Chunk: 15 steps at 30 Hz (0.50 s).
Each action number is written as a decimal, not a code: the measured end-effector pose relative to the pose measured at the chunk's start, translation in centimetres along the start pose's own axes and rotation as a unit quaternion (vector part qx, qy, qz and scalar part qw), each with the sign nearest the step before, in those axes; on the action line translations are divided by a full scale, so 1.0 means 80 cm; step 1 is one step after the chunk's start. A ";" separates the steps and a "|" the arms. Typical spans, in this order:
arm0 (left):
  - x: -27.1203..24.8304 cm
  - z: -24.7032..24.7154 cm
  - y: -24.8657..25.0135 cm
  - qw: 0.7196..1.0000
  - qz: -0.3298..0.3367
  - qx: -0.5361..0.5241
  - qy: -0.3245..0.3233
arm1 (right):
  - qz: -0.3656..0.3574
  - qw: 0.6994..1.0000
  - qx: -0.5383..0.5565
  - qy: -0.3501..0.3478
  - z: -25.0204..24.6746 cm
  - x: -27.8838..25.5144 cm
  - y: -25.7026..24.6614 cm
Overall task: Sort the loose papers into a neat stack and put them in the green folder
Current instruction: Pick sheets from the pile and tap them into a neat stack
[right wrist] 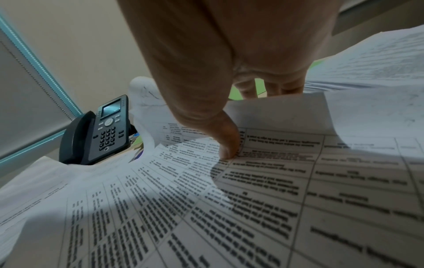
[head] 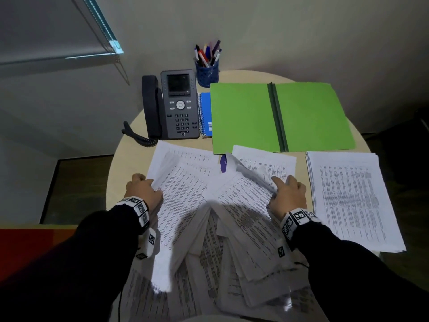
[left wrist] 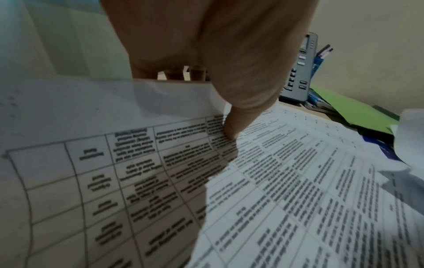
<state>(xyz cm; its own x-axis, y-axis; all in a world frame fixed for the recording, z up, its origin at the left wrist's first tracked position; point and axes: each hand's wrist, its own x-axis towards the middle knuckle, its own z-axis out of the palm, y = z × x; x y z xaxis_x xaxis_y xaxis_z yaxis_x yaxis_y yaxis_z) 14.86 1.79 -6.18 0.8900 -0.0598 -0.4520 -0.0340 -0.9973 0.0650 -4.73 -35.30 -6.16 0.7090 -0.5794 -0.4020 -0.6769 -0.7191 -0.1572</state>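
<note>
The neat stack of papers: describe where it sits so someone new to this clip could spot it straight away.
Start at the open green folder at the back of the round table. Just in front of its right half lies the neat stack of papers, to the right of the right hand. Unlike the loose papers fanned between both hands, its sheets are squared up and no hand touches it.

Loose papers (head: 190,205) printed with tables, fanned messily between both grips; neat stack (head: 350,198) right of them; green folder (head: 278,115) open flat beyond.
</note>
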 end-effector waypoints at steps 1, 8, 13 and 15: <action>-0.002 0.001 0.001 1.000 0.011 0.004 0.004 | 0.001 1.000 0.003 -0.011 0.000 0.000 0.000; -0.025 0.011 0.013 0.998 0.020 -0.008 0.051 | -0.007 1.000 -0.006 -0.004 -0.001 -0.003 0.001; -0.029 0.007 0.020 0.998 0.000 0.008 0.062 | -0.014 1.000 -0.016 0.019 -0.002 -0.007 0.001; -0.028 0.003 0.021 0.997 -0.007 0.035 0.066 | -0.019 0.999 -0.015 0.046 -0.002 -0.010 0.001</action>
<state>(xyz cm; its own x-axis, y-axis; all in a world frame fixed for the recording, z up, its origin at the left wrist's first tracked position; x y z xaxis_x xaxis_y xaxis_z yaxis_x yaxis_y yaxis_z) 12.67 0.27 -5.25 0.9425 -0.0444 -0.3313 -0.0486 -0.9988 -0.0042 -5.28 -34.94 -5.75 0.7497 -0.5836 -0.3121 -0.6442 -0.7515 -0.1423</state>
